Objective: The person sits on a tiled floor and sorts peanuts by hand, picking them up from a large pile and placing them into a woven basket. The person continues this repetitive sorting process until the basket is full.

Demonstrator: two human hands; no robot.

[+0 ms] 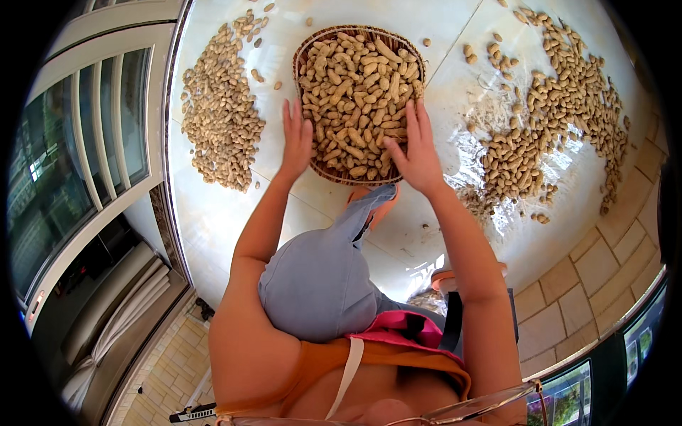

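A woven basket [360, 181] with a striped brown rim is heaped with unshelled peanuts [357, 101] in front of me. My left hand [297, 141] lies along the basket's left side, fingers pointing away from me and thumb at the rim. On the right side, my right hand [420, 152] has its fingers along the rim and its thumb reaching inside over the peanuts. Both hands flank the basket at its nearer half. Whether the basket rests on the floor or is lifted cannot be told from above.
Small, pale peanuts [221, 117] form a pile on the glossy tile floor [309, 205] at left. A wider spread of peanuts [565, 90] lies at right, with dirt and debris [474, 199] beside it. My bent knee [314, 282] is below the basket. A glazed door [90, 128] borders the left.
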